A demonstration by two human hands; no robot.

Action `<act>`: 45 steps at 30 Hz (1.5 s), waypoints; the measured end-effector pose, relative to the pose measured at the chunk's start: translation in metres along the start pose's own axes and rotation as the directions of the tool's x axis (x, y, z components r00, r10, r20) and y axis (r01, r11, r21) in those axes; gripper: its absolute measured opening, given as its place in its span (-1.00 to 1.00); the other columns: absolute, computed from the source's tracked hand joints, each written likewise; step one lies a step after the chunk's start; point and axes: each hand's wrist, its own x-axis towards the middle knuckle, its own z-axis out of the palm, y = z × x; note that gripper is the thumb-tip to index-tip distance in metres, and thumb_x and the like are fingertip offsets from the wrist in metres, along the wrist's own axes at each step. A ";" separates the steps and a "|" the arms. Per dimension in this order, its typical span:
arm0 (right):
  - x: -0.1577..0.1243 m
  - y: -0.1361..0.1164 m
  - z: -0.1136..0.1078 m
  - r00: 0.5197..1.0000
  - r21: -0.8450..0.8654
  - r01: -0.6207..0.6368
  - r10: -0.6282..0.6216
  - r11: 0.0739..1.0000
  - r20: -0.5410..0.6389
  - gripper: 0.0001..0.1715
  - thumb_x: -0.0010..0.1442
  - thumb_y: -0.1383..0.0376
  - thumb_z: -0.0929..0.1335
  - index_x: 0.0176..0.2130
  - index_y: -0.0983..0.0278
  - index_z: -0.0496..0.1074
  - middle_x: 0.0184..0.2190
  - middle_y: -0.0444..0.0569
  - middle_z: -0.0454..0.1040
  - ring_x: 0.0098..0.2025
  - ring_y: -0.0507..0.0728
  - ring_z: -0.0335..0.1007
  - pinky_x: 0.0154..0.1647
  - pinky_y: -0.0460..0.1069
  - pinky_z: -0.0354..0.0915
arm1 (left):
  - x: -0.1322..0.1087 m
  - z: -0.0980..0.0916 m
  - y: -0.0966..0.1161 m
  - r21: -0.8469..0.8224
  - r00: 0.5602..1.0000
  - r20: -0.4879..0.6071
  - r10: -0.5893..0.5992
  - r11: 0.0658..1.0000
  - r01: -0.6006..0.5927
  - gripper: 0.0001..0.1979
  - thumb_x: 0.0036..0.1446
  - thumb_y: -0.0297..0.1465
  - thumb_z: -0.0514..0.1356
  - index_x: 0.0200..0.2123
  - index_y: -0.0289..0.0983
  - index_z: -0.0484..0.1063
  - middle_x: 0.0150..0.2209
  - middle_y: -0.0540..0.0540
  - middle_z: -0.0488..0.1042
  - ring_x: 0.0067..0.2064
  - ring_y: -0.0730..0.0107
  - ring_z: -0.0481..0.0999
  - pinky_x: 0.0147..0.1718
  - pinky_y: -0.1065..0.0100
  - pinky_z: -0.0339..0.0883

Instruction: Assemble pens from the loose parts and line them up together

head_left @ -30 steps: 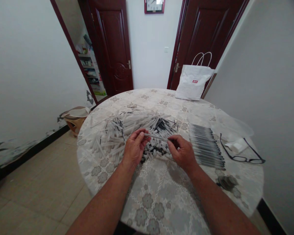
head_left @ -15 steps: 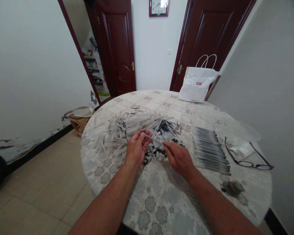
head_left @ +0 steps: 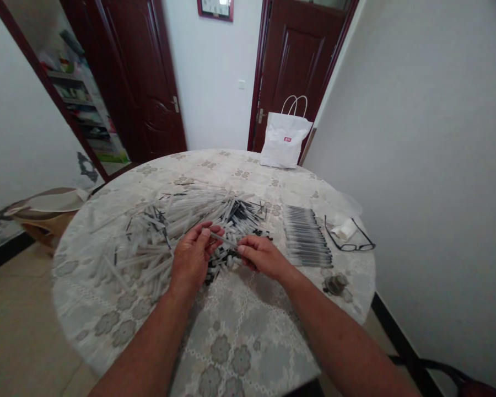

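Between my two hands is a slim, translucent grey pen (head_left: 225, 239), slanting down to the right. My left hand (head_left: 191, 258) pinches its far-left end between thumb and fingers. At the other end, my right hand (head_left: 265, 257) has its thumb and forefinger closed on it. Whether the pen has a cap is hidden by my fingers. Beneath and behind the hands spreads a heap of clear pen barrels (head_left: 190, 207). Dark refills (head_left: 240, 210) lie at its right side. To the right, several similar pens (head_left: 308, 237) lie side by side in a neat row.
Black-framed glasses (head_left: 350, 247) lie right of the row, beside a white crumpled item (head_left: 344, 229). Nearer me is a small dark object (head_left: 335, 284). A white paper bag (head_left: 286, 142) stands at the back of the round table, which has a flowered cloth (head_left: 268, 331).
The view has turned to the right, so everything appears further left. Both hands still hold the pen in much the same way.
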 end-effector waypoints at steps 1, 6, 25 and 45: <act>-0.001 -0.003 0.000 0.996 -0.132 0.091 -0.093 0.987 -0.012 -0.80 0.29 0.18 0.34 -0.22 0.24 0.50 -0.51 -0.19 0.46 -0.52 0.00 0.32 -0.48 -0.12 0.21 | -0.003 0.002 0.000 0.052 1.000 0.025 0.004 0.999 -0.005 -0.62 0.15 -0.21 0.34 -0.01 -0.27 0.49 -0.12 -0.17 0.62 -0.08 0.24 0.65 -0.08 0.25 0.53; -0.007 -0.016 -0.003 0.934 -0.607 0.318 -0.352 0.729 0.065 -0.85 0.35 0.31 0.34 -0.16 0.24 0.54 -0.27 -0.07 0.57 -0.19 0.08 0.45 -0.12 -0.07 0.26 | -0.017 0.007 0.003 0.336 0.980 0.190 0.063 0.934 -0.125 -0.58 0.18 -0.10 0.29 -0.01 -0.26 0.53 -0.14 -0.15 0.63 -0.16 0.19 0.66 -0.16 0.20 0.57; 0.044 0.000 -0.209 0.973 -0.979 -0.204 0.114 0.007 -0.202 -0.65 0.27 0.32 0.32 -0.01 0.19 0.59 -0.02 0.07 0.60 -0.01 0.19 0.49 -0.04 -0.03 0.29 | -0.018 -0.001 -0.004 0.611 0.946 0.211 0.244 0.722 -0.323 -0.68 0.31 -0.14 0.14 -0.10 -0.23 0.55 -0.26 -0.08 0.65 -0.33 0.31 0.64 -0.29 0.35 0.50; 0.046 0.024 -0.204 0.945 -0.971 -0.227 0.226 -0.072 -0.238 -0.61 0.26 0.40 0.29 0.00 0.22 0.60 -0.01 0.19 0.59 0.03 0.26 0.51 -0.04 0.04 0.33 | -0.018 -0.004 -0.006 0.667 0.934 0.207 0.293 0.655 -0.353 -0.73 0.33 -0.20 0.10 -0.16 -0.20 0.55 -0.32 -0.03 0.63 -0.35 0.35 0.60 -0.31 0.38 0.42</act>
